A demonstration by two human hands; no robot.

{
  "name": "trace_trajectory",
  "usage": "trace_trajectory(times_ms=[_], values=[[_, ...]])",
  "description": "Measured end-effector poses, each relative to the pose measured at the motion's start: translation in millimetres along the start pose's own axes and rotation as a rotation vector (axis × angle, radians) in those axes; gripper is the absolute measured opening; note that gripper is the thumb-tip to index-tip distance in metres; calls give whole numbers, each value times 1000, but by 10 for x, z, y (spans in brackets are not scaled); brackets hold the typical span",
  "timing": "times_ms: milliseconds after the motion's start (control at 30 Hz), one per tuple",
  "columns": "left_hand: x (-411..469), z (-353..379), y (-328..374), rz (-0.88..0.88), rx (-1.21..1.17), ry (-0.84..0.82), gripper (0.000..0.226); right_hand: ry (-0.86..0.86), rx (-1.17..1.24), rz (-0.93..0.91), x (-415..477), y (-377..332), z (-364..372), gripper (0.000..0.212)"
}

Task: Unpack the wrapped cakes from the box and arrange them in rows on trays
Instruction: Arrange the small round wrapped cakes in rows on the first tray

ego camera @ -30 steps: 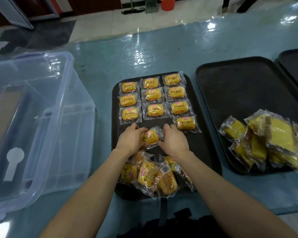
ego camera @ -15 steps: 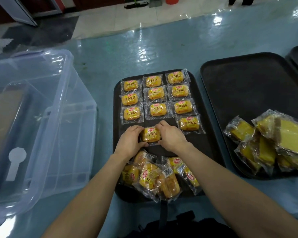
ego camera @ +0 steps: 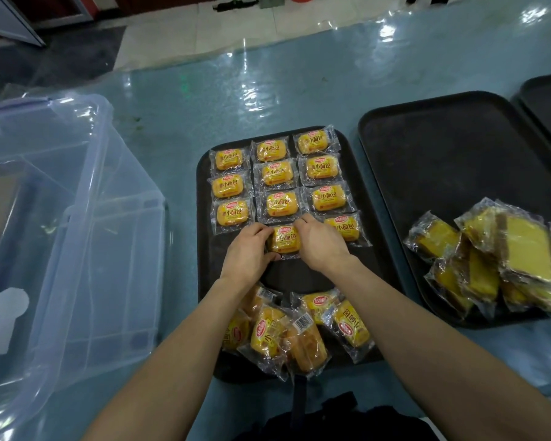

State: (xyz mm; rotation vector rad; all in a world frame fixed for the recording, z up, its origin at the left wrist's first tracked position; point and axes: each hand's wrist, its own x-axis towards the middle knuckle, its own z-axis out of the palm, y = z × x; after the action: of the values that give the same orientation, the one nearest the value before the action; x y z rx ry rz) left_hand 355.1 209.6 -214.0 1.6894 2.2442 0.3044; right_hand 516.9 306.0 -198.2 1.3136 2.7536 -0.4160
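The left hand [ego camera: 247, 253] and right hand [ego camera: 320, 241] pinch one wrapped cake [ego camera: 285, 238] between them on the black tray [ego camera: 296, 275], in the fourth row below the arranged cakes [ego camera: 279, 173], with a loose pile [ego camera: 293, 332] at the near end. The right tray [ego camera: 442, 160] holds heaped cake slices [ego camera: 506, 259].

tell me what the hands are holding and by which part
One small yellow cake in clear wrapper, on the black tray: the left hand pinches its left edge, the right hand its right edge.
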Motion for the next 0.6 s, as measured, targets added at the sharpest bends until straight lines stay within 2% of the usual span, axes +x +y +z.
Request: trace_trajectory(times_ms=[133,200,300,367,467,533,600], values=[[-57,-7,-24,-9,-55,8,70,40,45,14,-94,-15,-17,51],[-102,-35,-67,-28,-86,52,56,75,92,36,-182,-54,-25,49],[-191,-108,-214,-86,-66,102,26,47,188,19,-309,-187,-32,30],[-284,-169,-321,-180,-64,37,32,-71,259,-8,-381,-309,-2,19],[-452,-225,-459,-305,-70,-99,54,-278,272,-39,-474,-485,114,22],[-574,-252,-511,-354,-122,-178,54,-328,247,-43,-504,-556,217,30],[-696,-290,-533,-402,-284,-196,46,-318,266,-12,-520,-587,264,31]])
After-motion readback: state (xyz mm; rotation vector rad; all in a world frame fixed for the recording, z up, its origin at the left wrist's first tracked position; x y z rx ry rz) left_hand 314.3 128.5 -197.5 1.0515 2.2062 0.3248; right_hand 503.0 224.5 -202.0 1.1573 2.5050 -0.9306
